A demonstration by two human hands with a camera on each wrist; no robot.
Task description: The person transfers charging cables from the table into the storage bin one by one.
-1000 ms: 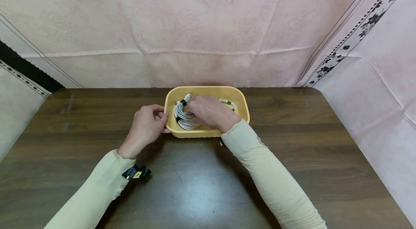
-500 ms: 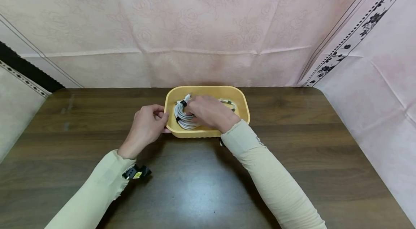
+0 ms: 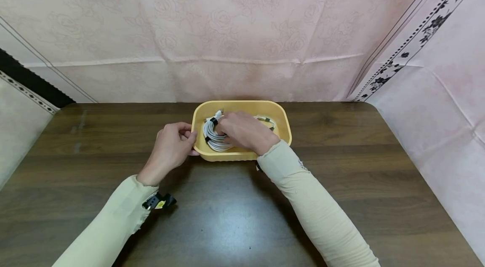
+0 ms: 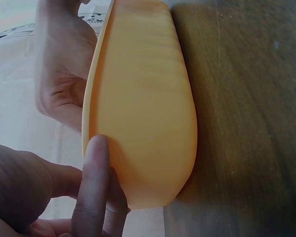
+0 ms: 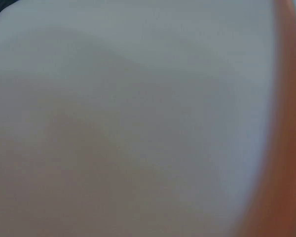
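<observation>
A yellow plastic tub (image 3: 279,112) stands on the dark wooden table (image 3: 227,216), toward its far side. Inside lies a coiled white cable (image 3: 212,138) bound with black ties. My left hand (image 3: 172,145) grips the tub's left rim (image 4: 138,123), fingers curled on the outer wall. My right hand (image 3: 244,132) reaches into the tub and rests on the coil, its fingers curled over the cable; the fingertips are hidden. The right wrist view is a close blur showing only an orange edge of the tub (image 5: 286,123).
Pink patterned cloth (image 3: 242,27) hangs behind the table and along the right side. The table's rounded far corners sit close to that cloth. Bare tabletop lies in front of the tub and to both sides.
Almost nothing differs. The right hand has shifted very slightly on the cable coil; the left hand stays on the tub's rim.
</observation>
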